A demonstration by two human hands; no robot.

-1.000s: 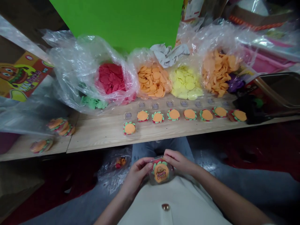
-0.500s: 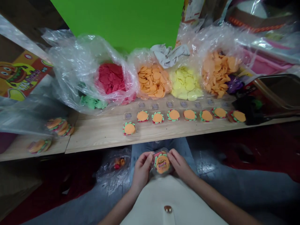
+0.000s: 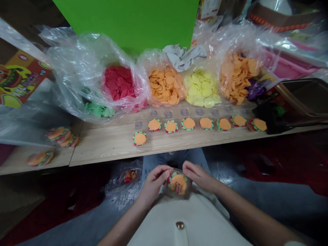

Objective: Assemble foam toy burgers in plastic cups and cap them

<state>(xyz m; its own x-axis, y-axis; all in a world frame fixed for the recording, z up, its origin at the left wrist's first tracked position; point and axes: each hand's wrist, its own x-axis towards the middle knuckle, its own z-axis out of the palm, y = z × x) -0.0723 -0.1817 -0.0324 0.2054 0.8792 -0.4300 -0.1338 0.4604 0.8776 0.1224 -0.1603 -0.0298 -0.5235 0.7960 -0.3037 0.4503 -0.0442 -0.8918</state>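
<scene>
Over my lap I hold a clear plastic burger pack (image 3: 178, 183) with orange, green and red layers and a printed picture on top. My left hand (image 3: 156, 181) grips its left edge between thumb and fingers. On the opposite side, my right hand (image 3: 197, 175) pinches the upper right edge, its fingers curled. Along the table's front stands a row of clear trays with layered burgers, among them one burger (image 3: 189, 123) near the middle. A nearer burger (image 3: 139, 139) sits at the row's left end, with a clear lid (image 3: 138, 125) behind it.
Behind the row, plastic bags hold red pieces (image 3: 119, 82), orange pieces (image 3: 166, 85), yellow pieces (image 3: 202, 88) and green pieces (image 3: 98, 109). A second lot of orange pieces (image 3: 237, 78) lies further right. Finished-looking burger packs (image 3: 63, 136) rest at the left. A black object (image 3: 270, 118) stands right.
The burger pack has tilted in my hands, and its printed picture has shifted lower. My right hand has turned slightly at its edge. The whole view has shifted a little.
</scene>
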